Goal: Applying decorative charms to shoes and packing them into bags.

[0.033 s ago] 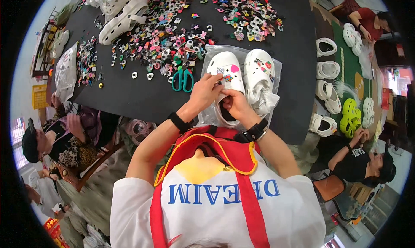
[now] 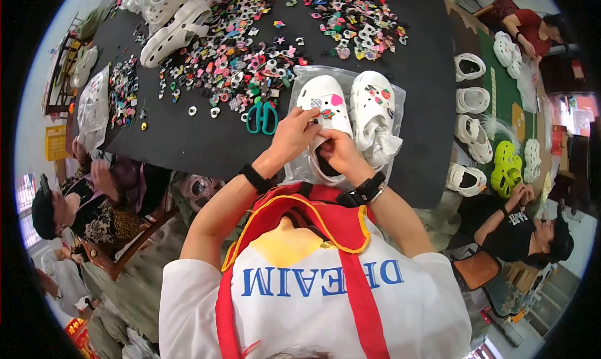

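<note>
Both hands meet on the left clog (image 2: 325, 118), which lies on a clear bag (image 2: 300, 83) on the black table (image 2: 206, 143). The right hand (image 2: 338, 153) grips the clog's heel opening, fingers curled over its rim. The left hand (image 2: 295, 133) has its fingertips pinched at a small charm (image 2: 326, 114) on the clog's top. Just right of the fingers lies the second clog (image 2: 374, 108). Left of them sit green scissors (image 2: 261, 117). Beyond, a heap of loose charms (image 2: 244, 58) spreads across the table.
</note>
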`<state>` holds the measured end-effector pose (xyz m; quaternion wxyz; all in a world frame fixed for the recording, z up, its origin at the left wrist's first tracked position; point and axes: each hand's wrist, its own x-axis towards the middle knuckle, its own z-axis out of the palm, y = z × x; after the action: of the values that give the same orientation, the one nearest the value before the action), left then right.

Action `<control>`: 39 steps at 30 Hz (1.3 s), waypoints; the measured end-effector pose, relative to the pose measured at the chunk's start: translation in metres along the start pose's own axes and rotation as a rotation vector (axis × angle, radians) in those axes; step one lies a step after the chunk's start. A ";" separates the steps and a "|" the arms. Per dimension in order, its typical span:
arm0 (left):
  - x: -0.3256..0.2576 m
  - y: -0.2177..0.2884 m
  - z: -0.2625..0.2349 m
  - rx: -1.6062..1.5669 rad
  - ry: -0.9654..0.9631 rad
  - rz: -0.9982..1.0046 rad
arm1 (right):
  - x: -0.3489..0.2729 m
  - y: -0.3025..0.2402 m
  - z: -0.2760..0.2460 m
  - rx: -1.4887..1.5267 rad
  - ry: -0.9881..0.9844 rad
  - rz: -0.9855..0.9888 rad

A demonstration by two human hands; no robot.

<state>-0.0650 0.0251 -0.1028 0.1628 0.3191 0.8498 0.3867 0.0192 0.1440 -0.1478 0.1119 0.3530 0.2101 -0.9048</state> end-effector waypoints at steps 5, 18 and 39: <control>0.000 0.000 -0.003 -0.078 -0.023 0.030 | 0.000 -0.001 -0.003 0.086 -0.041 0.026; -0.011 -0.021 0.003 -0.023 0.168 0.163 | 0.008 0.011 0.013 0.033 -0.025 -0.018; -0.016 -0.055 -0.016 -0.301 0.006 -0.152 | 0.010 0.003 0.011 0.259 -0.221 -0.225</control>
<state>-0.0843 -0.0217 -0.1340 0.2352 0.2246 0.8044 0.4972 0.0064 0.1352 -0.1484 -0.0140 0.2373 0.1164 -0.9643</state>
